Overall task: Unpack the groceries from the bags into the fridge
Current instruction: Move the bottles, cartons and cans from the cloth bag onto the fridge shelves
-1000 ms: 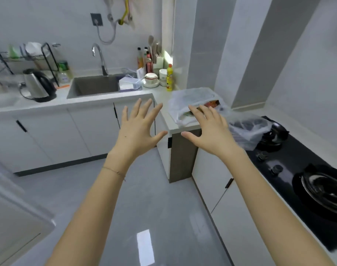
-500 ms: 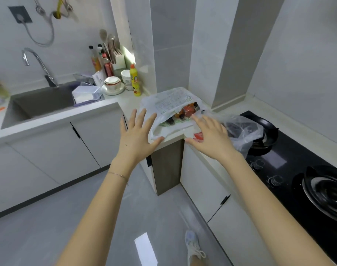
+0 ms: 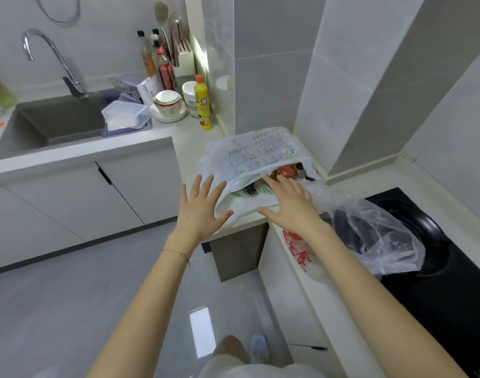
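A white grocery bag (image 3: 260,154) with green print lies on the counter corner, its mouth facing me. Orange and dark packets (image 3: 286,170) show inside it. A clear plastic bag (image 3: 375,236) with dark contents and red lettering lies to its right, partly over the black hob. My left hand (image 3: 200,208) hovers with fingers spread just left of the white bag's mouth. My right hand (image 3: 290,205) is flat with straight fingers at the bag's opening, fingertips by the packets. Neither hand holds anything. No fridge is in view.
A black hob (image 3: 438,268) with pan supports runs along the right counter. A sink (image 3: 56,124) with a tap, a clear plastic box (image 3: 125,117), stacked bowls (image 3: 167,102), a yellow bottle (image 3: 203,103) and sauce bottles stand at the back left. Grey floor (image 3: 83,296) lies below.
I have stepped closer to the counter corner. Both hands have moved forward to the white bag, and the right hand's fingertips now reach its opening.
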### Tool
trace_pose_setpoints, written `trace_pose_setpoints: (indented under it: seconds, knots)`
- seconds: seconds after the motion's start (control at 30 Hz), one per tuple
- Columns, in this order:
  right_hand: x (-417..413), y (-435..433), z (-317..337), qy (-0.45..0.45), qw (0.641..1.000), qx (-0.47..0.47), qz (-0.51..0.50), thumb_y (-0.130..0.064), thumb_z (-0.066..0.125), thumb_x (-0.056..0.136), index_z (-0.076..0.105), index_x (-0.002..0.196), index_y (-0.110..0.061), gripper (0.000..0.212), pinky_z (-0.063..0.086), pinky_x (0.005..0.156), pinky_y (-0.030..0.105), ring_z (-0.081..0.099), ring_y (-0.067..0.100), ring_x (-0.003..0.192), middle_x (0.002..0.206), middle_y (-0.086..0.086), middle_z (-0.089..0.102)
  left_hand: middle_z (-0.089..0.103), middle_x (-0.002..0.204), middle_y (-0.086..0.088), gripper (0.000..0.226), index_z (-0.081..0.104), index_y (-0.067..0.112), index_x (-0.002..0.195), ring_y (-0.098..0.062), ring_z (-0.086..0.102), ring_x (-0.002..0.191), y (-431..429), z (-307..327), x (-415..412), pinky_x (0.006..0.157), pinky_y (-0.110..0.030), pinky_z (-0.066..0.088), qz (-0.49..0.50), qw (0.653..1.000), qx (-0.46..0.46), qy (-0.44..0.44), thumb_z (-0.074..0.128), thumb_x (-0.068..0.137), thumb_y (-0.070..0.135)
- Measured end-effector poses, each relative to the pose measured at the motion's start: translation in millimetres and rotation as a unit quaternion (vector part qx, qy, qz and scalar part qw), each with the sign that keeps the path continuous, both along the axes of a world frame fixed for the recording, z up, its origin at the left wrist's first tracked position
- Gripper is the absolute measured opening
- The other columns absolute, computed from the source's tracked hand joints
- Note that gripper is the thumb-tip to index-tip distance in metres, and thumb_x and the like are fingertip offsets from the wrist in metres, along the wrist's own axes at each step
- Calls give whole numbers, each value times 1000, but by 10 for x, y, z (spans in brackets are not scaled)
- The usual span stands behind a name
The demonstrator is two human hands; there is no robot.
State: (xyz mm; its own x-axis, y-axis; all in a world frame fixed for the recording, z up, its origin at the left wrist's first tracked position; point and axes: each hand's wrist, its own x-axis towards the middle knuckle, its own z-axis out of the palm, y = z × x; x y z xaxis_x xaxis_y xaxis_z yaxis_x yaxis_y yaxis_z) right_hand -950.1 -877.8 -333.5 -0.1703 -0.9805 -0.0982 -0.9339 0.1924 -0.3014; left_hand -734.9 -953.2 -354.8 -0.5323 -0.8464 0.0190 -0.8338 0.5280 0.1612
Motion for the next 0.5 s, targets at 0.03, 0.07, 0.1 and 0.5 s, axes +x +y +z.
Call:
trace_pose_setpoints:
  seconds: [0.03, 0.07, 0.1, 0.5]
  knots:
    - [-26, -84, -41, -3, 1000, 7, 6, -60, 48, 89, 10, 153, -33, 79, 10, 118, 48, 7, 27, 147, 161, 4, 11, 4, 164, -2, 71, 14, 32, 155, -27, -9, 150, -66, -55, -25, 117, -53, -8, 5, 1000, 8, -2, 39, 95, 61]
    - [-53, -173, -86, -5, 1000, 14, 9, -60, 48, 89, 10, 153, -33, 79, 10, 118, 47, 7, 27, 147, 161, 4, 11, 4, 164, -2, 71, 14, 32, 155, -27, -9, 150, -139, -108, -51, 117, -53, -7, 10, 1000, 13, -8, 38, 95, 61]
    - [-80, -266, -135, -6, 1000, 23, 12, -60, 48, 89, 11, 153, -33, 78, 9, 118, 47, 7, 26, 147, 161, 4, 11, 3, 164, -2, 70, 13, 32, 155, -26, -9, 150, -219, -160, -78, 117, -53, -7, 15, 1000, 18, -14, 37, 95, 61]
    - [-217, -1293, -755, -29, 995, 94, -9, -58, 46, 92, 16, 153, -30, 73, 8, 119, 45, 8, 25, 147, 161, 4, 10, 1, 164, -1, 67, 13, 32, 154, -23, -10, 150, -1234, -715, -188, 117, -52, -9, -1, 995, 94, -37, 37, 97, 57]
